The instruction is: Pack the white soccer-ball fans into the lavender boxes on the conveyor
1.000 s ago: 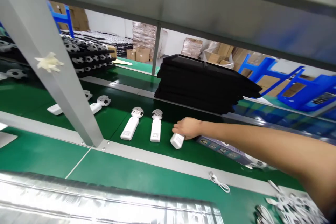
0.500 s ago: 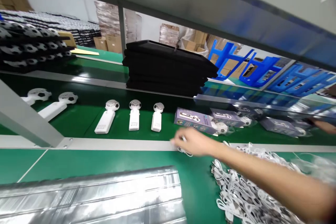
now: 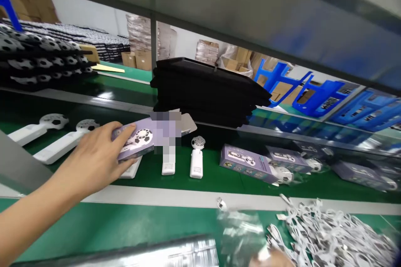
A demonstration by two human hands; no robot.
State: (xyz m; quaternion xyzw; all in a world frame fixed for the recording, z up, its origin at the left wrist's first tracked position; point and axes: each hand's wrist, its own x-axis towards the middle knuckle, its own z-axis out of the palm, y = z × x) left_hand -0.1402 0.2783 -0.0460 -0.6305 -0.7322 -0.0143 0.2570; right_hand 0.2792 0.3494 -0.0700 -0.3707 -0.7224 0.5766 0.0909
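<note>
Down from the metal strip to the near edge has come the right hand (image 3: 272, 258), blurred and cut off by the frame, close by a clear plastic bag (image 3: 241, 231) that has newly appeared; whether its fingers are closed on the bag, or how wide they stand, I cannot tell. Just past the bag's top a white cable end (image 3: 221, 204) shows at the metal strip. Silver sheeting (image 3: 184, 254) lies left of the bag on the green bench (image 3: 156, 221), and a loose heap of white cables (image 3: 335, 233) spreads to the right, its strands tangled together

Farther in, the left hand (image 3: 94, 156) has entered too, fingers bent firmly round one end of a purple box (image 3: 140, 139), held above the belt with a pale flap (image 3: 188, 124) standing out at its other end. So both hands are now in view, one with packaging in its grip. That box covers parts of two white fans; another white fan (image 3: 196, 162) lies uncovered beside them. A grey post (image 3: 15, 167) crowds the left side, and a blurred patch hides the box's far end

Right of the fans sits a packed purple box (image 3: 247, 164); behind rises a stack of black trays (image 3: 206, 91), with blue stools (image 3: 319, 96) beyond
</note>
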